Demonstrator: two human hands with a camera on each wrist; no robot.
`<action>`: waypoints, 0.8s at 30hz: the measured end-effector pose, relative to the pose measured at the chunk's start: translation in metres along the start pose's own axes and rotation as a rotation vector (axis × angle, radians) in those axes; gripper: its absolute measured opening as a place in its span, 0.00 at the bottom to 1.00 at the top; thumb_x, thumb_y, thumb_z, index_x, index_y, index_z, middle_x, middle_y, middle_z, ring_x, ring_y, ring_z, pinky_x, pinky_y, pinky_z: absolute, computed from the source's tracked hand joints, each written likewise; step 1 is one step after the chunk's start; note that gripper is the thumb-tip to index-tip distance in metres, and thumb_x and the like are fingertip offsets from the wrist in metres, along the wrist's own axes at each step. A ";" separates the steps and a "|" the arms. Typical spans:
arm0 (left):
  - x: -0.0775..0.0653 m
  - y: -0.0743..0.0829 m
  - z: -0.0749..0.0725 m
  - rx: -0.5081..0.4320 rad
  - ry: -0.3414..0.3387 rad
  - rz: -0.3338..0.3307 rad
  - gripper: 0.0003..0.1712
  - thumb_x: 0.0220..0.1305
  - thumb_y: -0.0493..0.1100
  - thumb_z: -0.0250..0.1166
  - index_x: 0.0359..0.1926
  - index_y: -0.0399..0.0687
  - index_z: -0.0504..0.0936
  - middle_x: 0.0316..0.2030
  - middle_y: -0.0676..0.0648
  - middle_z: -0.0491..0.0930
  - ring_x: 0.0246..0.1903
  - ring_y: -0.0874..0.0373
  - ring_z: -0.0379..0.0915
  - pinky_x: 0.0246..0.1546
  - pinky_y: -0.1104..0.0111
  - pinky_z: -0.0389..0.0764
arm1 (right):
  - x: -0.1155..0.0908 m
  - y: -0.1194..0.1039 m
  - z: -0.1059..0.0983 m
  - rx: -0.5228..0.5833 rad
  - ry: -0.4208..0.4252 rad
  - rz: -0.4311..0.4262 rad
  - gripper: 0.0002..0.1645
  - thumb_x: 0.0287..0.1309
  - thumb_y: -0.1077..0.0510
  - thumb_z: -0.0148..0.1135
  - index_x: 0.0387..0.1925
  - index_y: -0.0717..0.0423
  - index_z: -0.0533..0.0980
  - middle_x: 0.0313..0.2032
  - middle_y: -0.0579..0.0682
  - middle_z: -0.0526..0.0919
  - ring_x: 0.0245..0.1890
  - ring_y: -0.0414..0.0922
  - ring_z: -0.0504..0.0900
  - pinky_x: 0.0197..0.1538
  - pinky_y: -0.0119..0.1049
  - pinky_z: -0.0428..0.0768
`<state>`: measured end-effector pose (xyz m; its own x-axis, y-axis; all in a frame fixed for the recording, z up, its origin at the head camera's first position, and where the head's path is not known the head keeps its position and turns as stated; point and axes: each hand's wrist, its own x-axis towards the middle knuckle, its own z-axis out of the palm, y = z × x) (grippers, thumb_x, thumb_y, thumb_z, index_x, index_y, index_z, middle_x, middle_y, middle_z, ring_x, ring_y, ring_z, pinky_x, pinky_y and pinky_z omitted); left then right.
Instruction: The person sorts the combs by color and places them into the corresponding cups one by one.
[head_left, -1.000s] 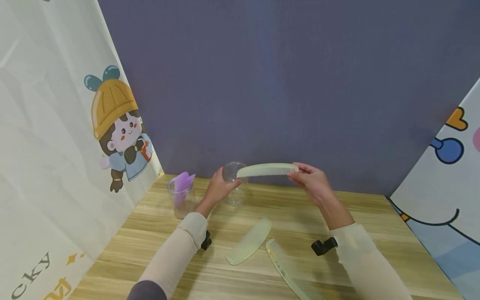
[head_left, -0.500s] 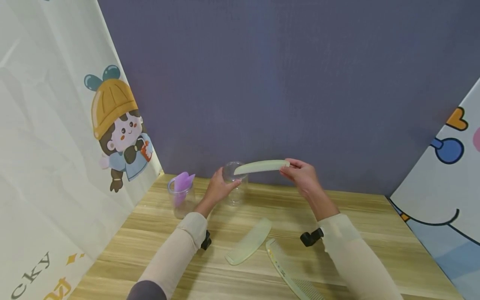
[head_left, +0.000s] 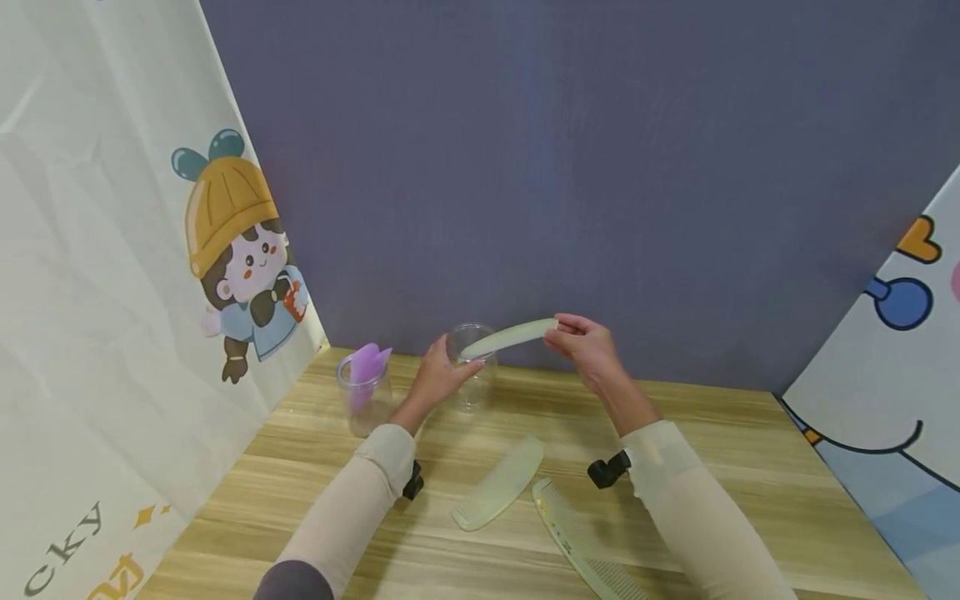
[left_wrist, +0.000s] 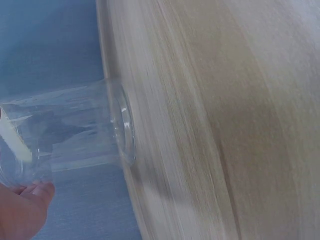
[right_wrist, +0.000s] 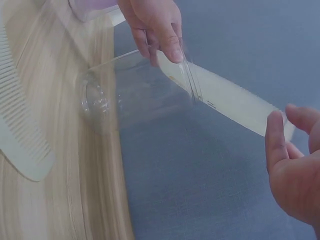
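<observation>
A clear plastic cup (head_left: 472, 390) stands upright at the table's back edge, and my left hand (head_left: 437, 373) grips it near the rim. With its fingertips my right hand (head_left: 591, 352) pinches one end of a pale green comb (head_left: 516, 336). The comb slants down to the left. Its far end is inside the cup's mouth, as the right wrist view shows with the comb (right_wrist: 230, 97) crossing the rim. In the left wrist view the comb's tip (left_wrist: 16, 142) shows through the cup wall.
Left of my left hand stands another clear cup (head_left: 367, 421) with a purple item (head_left: 366, 367) in it. Two more pale green combs, one broad (head_left: 501, 487) and one long with a printed spine (head_left: 573, 533), lie on the wooden table (head_left: 420, 533). A dark wall (head_left: 570, 167) rises behind.
My right hand has moved left with the comb, tilting it so that its far end has come down into the cup. My left hand stays on the cup.
</observation>
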<state>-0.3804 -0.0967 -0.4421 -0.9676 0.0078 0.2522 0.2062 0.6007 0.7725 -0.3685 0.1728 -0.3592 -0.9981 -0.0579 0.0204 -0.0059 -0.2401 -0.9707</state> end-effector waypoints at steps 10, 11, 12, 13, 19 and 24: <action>0.001 0.000 0.002 0.005 0.015 0.004 0.58 0.57 0.62 0.74 0.75 0.33 0.58 0.69 0.29 0.68 0.67 0.33 0.68 0.68 0.43 0.72 | 0.000 0.004 -0.007 -0.077 -0.003 0.005 0.34 0.66 0.66 0.63 0.70 0.72 0.64 0.37 0.47 0.83 0.36 0.37 0.87 0.48 0.29 0.86; 0.001 0.000 0.002 0.004 0.019 0.005 0.58 0.56 0.62 0.74 0.75 0.33 0.59 0.69 0.29 0.68 0.67 0.33 0.68 0.67 0.43 0.72 | 0.000 0.006 -0.009 -0.095 -0.006 0.014 0.35 0.67 0.66 0.63 0.71 0.71 0.64 0.37 0.46 0.83 0.36 0.37 0.87 0.49 0.29 0.86; 0.001 0.000 0.002 0.004 0.022 0.005 0.58 0.56 0.62 0.74 0.75 0.34 0.59 0.68 0.29 0.68 0.67 0.34 0.68 0.67 0.43 0.72 | 0.000 0.008 -0.011 -0.111 -0.010 0.021 0.35 0.66 0.66 0.64 0.71 0.71 0.64 0.37 0.46 0.83 0.36 0.37 0.87 0.49 0.29 0.86; 0.001 0.000 0.003 0.004 0.024 0.005 0.58 0.56 0.62 0.75 0.75 0.34 0.60 0.68 0.29 0.69 0.67 0.34 0.69 0.67 0.44 0.72 | 0.000 0.011 -0.012 -0.137 -0.014 0.024 0.34 0.67 0.65 0.63 0.70 0.71 0.64 0.37 0.45 0.84 0.36 0.37 0.87 0.48 0.29 0.86; 0.001 0.000 0.003 0.009 0.024 0.000 0.58 0.55 0.63 0.75 0.75 0.35 0.60 0.68 0.29 0.69 0.66 0.34 0.69 0.67 0.44 0.73 | -0.001 0.027 -0.021 -0.261 -0.049 0.020 0.32 0.67 0.66 0.62 0.69 0.73 0.65 0.37 0.44 0.85 0.34 0.35 0.86 0.51 0.34 0.87; 0.002 0.001 0.003 -0.003 0.024 0.001 0.58 0.55 0.62 0.75 0.75 0.35 0.59 0.68 0.30 0.69 0.66 0.34 0.70 0.66 0.43 0.73 | -0.003 0.039 -0.027 -0.401 -0.133 0.030 0.30 0.68 0.63 0.62 0.68 0.70 0.68 0.45 0.50 0.85 0.37 0.35 0.86 0.56 0.41 0.86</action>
<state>-0.3821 -0.0939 -0.4427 -0.9638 -0.0109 0.2664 0.2071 0.5986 0.7738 -0.3678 0.1902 -0.4034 -0.9819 -0.1895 -0.0039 -0.0266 0.1581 -0.9871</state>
